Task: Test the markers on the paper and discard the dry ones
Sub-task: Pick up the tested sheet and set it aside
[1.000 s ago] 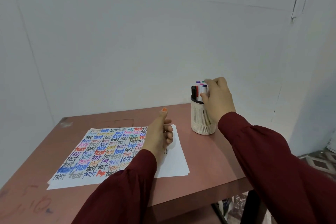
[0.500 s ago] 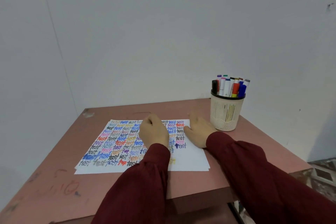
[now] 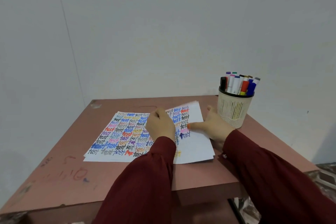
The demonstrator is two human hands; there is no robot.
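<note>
Progress looks far along: the top sheet point(image 3: 127, 132) of the paper stack point(image 3: 198, 151), lying mid-table point(image 3: 72, 178) towards the far edge, is covered with the word "test" in many colours, and only a strip along its right side is blank. The markers point(image 3: 238, 83) all stand capped in the mesh cup point(image 3: 234, 111) at the far right corner. No marker is in either hand, and no discarded marker or bin is in view, so I cannot judge how many dry ones are sorted out or which markers remain untested.

The left hand point(image 3: 160, 125) is curled at the far edge of the top sheet and seems to pinch it, though the fingertips are hidden behind the knuckles. The right hand point(image 3: 216, 125) lies relaxed and flat at the stack's right edge, just beside the cup, its thumb stretched onto the sheet and grasping nothing.

Half a second ago both hands rested on a flat sheet; now its far right corner is raised off the stack. A second ago the right hand was at the markers in the cup
</note>
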